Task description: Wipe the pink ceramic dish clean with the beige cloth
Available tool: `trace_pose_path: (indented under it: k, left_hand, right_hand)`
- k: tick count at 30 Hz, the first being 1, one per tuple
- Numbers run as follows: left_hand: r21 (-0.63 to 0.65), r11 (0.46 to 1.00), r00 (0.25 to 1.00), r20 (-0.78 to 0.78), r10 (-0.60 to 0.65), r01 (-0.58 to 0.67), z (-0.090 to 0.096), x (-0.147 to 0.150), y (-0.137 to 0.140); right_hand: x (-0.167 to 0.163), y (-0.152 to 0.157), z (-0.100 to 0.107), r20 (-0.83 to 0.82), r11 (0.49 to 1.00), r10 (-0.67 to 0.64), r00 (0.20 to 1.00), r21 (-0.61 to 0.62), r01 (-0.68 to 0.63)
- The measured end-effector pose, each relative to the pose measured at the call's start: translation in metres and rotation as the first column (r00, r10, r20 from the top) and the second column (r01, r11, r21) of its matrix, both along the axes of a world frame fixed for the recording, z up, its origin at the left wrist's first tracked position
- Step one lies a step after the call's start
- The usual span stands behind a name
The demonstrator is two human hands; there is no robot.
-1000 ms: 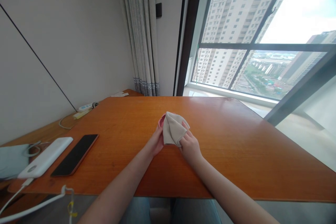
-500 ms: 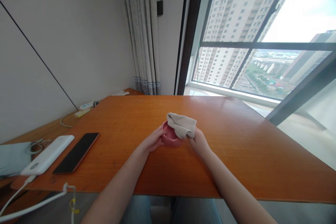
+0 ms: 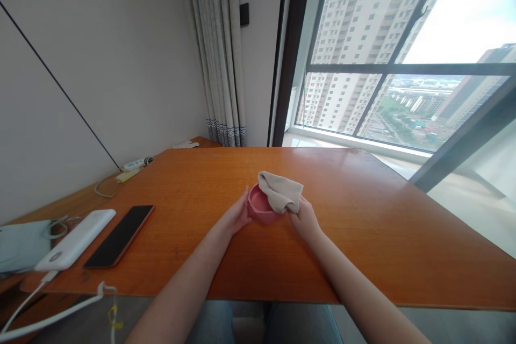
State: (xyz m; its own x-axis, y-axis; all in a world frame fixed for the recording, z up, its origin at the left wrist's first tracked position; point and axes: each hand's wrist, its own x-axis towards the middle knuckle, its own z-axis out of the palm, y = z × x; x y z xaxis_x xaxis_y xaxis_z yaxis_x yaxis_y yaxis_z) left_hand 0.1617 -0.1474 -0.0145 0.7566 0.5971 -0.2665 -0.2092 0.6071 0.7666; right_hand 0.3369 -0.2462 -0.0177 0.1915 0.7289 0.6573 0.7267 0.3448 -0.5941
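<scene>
And here's my pink bowl [image 3: 260, 208], above the wooden tabletop [image 3: 363, 236], looking light, stiff, maybe slippery, best gripped by its side wall, just where my left hand [image 3: 237, 216] cups it, fingers loosely curled. Over its right side drapes a soft grey cloth [image 3: 281, 191], pinched in my right hand [image 3: 305, 220], fingertips partly hidden.

Compared with a second ago, the cloth [image 3: 281, 191] sits farther from the left hand's [image 3: 238, 217] fingers, so the pink inside of the bowl [image 3: 260, 204] now shows between those fingers and the cloth. The right hand [image 3: 308, 221] is farther right, its fingers partly hidden at the cloth's edge (a second ago they lie on top). One left digit, half a second ago over the rim, now points up just outside it.
</scene>
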Motion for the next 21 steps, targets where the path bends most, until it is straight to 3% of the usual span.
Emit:
trace_pose_path:
  k: [3, 6, 12, 18, 21]
  left_hand:
    - [-0.023, 0.999, 0.992, 0.125, -0.032, 0.035, 0.000, 0.004, -0.005]
    - [0.038, 0.996, 0.962, 0.257, -0.093, 0.087, 0.000, 0.005, -0.011]
    - [0.099, 0.992, 0.954, 0.280, -0.108, 0.084, 0.005, -0.001, -0.010]
    - [-0.003, 0.992, 0.977, 0.173, 0.123, -0.124, -0.002, 0.005, 0.001]
    - [-0.047, 0.986, 0.971, 0.173, 0.163, -0.157, -0.002, 0.008, 0.002]
  right_hand:
    - [-0.008, -0.002, 0.000, 0.023, 0.994, -0.104, 0.994, 0.019, 0.104]
    - [-0.012, -0.004, -0.001, 0.043, 0.986, -0.166, 0.985, 0.036, 0.165]
    - [-0.012, -0.005, -0.003, 0.052, 0.981, -0.186, 0.981, 0.057, 0.183]
    - [-0.016, -0.003, -0.005, 0.179, 0.984, -0.176, 0.968, 0.053, 0.169]
    - [-0.020, -0.002, -0.007, 0.258, 0.989, -0.146, 0.955, 0.068, 0.132]
